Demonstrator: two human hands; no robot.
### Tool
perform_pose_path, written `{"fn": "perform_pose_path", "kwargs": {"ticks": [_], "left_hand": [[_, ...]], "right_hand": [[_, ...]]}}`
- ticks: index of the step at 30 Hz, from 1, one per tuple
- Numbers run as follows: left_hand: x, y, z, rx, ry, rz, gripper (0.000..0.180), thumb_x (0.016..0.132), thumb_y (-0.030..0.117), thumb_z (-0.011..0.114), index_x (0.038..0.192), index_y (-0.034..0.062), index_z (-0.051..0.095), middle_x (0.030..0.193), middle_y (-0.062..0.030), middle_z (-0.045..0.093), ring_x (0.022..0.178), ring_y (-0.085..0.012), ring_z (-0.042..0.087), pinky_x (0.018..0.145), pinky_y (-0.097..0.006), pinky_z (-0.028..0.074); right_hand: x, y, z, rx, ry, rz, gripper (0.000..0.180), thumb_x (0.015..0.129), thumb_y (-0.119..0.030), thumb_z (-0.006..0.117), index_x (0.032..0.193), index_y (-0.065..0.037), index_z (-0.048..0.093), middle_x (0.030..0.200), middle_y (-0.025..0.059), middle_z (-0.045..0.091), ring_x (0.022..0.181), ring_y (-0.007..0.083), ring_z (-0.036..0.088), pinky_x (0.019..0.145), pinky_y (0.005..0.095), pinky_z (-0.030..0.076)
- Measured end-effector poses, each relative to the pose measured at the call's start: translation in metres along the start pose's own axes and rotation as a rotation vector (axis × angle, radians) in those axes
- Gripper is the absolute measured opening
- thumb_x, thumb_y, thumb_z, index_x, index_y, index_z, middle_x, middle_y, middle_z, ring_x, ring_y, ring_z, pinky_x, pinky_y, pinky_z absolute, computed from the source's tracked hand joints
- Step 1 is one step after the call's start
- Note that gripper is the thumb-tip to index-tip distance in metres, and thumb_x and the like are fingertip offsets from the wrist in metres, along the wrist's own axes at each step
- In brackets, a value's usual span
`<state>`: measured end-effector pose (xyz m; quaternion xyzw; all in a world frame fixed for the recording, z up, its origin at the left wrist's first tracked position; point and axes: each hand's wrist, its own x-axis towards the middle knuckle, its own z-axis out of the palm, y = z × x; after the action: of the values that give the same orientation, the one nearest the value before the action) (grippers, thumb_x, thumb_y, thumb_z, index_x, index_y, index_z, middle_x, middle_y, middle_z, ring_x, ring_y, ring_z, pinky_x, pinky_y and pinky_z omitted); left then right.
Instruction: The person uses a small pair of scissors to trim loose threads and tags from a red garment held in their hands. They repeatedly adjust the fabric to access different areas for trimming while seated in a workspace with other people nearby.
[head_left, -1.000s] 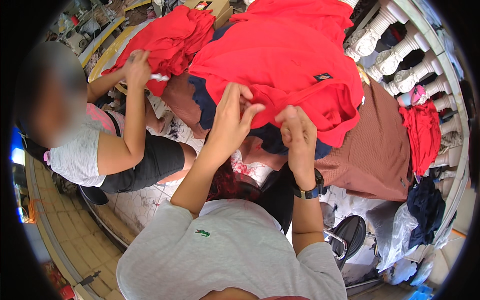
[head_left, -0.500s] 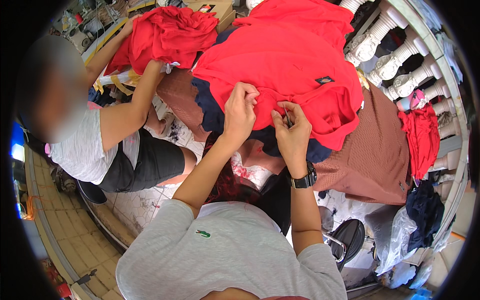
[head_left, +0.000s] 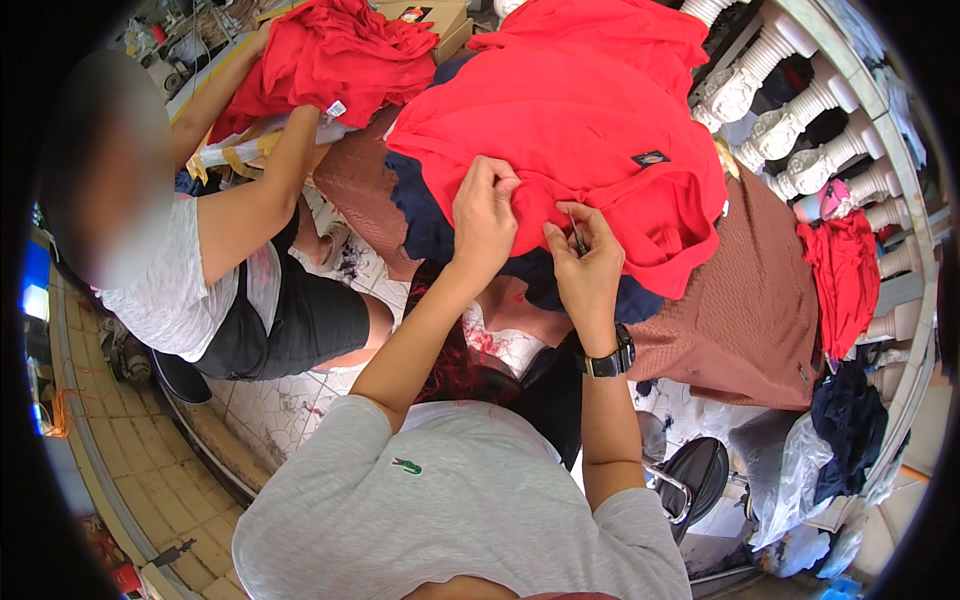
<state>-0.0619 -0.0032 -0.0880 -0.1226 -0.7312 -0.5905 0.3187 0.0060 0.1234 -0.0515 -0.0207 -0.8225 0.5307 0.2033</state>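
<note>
My grey shirt (head_left: 450,510) is filling the bottom of the view, and both my forearms are reaching up from it. A black watch (head_left: 610,362) is sitting on my right wrist. My right hand (head_left: 585,270) is pinching a thin dark tool (head_left: 577,232), too small to tell what kind, with the grip closed tight on it, its tip touching the hem of the red shirt (head_left: 570,130). Just beside it, my left hand (head_left: 485,215) is bunching that same hem, its grip clamped on the red cloth. The red shirt is lying spread over a dark blue garment (head_left: 425,215), which is resting on a brown cloth (head_left: 745,320) covering the bench. To my left, another person in a white top (head_left: 165,290) is handling a second red garment (head_left: 325,60). Further right, white balusters (head_left: 790,120) are lining the edge, with more red clothes (head_left: 840,270) hanging beside them.
</note>
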Motion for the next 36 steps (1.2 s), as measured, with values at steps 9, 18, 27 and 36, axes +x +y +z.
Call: {"fn": "perform_pose_path", "kwargs": {"ticks": [9, 18, 27, 36], "left_hand": [[0.002, 0.047, -0.087, -0.312, -0.964, -0.371, 0.012, 0.096, 0.006, 0.063, 0.105, 0.0028, 0.055, 0.085, -0.0046, 0.059, 0.072, -0.0134, 0.053, 0.071, -0.027, 0.047], [-0.008, 0.034, -0.038, 0.148, -0.195, 0.014, 0.033, 0.082, 0.006, 0.08, 0.106, 0.0011, 0.058, 0.097, -0.0092, 0.056, 0.072, -0.019, 0.055, 0.062, -0.032, 0.047], [0.006, 0.008, -0.003, 0.175, -0.043, 0.165, 0.019, 0.086, 0.002, 0.074, 0.101, 0.0007, 0.062, 0.086, -0.0085, 0.059, 0.064, -0.0157, 0.055, 0.055, -0.03, 0.045], [0.006, 0.016, -0.017, -0.11, -0.133, -0.222, 0.007, 0.095, 0.0, 0.064, 0.096, -0.0038, 0.059, 0.085, -0.0117, 0.067, 0.075, -0.0124, 0.063, 0.066, -0.029, 0.051]], "right_hand": [[0.004, 0.007, -0.008, 0.255, -0.068, 0.004, 0.025, 0.085, 0.0, 0.074, 0.108, -0.001, 0.066, 0.065, -0.0063, 0.04, 0.056, 0.0024, 0.032, 0.051, 0.0221, 0.028], [0.001, -0.005, -0.028, 0.082, 0.109, -0.033, 0.016, 0.089, -0.002, 0.069, 0.105, -0.001, 0.066, 0.082, 0.0018, 0.066, 0.067, 0.0036, 0.048, 0.052, 0.023, 0.034], [0.009, -0.011, -0.007, -0.056, 0.076, -0.148, 0.017, 0.086, -0.002, 0.072, 0.101, 0.0, 0.065, 0.08, 0.0102, 0.063, 0.068, 0.0176, 0.057, 0.058, 0.0307, 0.044], [0.016, -0.002, -0.008, -0.073, -0.001, -0.064, 0.021, 0.085, -0.006, 0.073, 0.102, 0.0, 0.063, 0.073, 0.0095, 0.058, 0.064, 0.0192, 0.054, 0.06, 0.034, 0.044]]}}
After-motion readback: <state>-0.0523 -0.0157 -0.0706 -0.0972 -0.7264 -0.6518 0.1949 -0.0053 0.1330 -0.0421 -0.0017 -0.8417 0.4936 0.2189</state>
